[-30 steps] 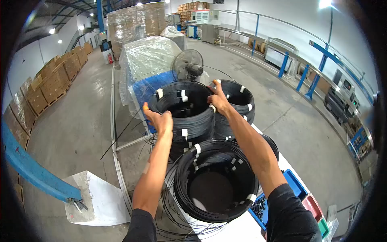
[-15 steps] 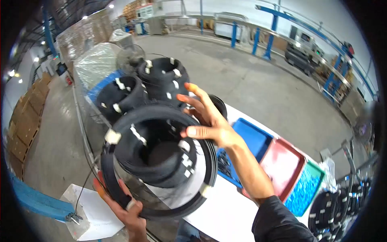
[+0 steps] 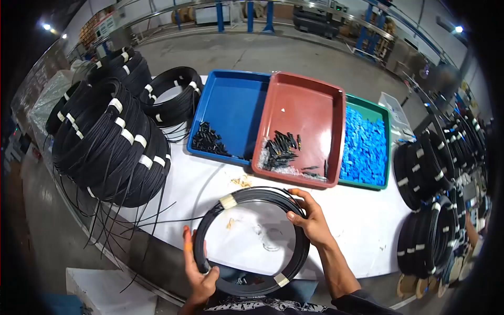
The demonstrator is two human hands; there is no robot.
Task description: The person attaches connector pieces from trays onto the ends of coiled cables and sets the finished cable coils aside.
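Observation:
A coil of black cable (image 3: 302,239), bound with pale tape at its top left and bottom right, is held over the near edge of the white table (image 3: 346,231). My left hand (image 3: 198,273) grips the coil's lower left side, thumb inside the ring. Around its upper right side my right hand (image 3: 313,220) is closed, with the thumb on top. A loose cable end runs left from the coil. Beyond it lie a blue tray (image 3: 236,100) with small black parts, a red tray (image 3: 307,105) with black pieces, and a green tray (image 3: 388,157) of blue pieces.
Tall stacks of taped black coils (image 3: 126,152) stand at the left, loose ends hanging over the table edge. A smaller coil stack (image 3: 176,100) is beside the blue tray. More coils (image 3: 430,236) are at the right. A white box (image 3: 110,289) is at the lower left.
The coil has moved away from the stacks and down over the table's near edge. My right hand, earlier spread above the coil, now grips it. The view has turned right.

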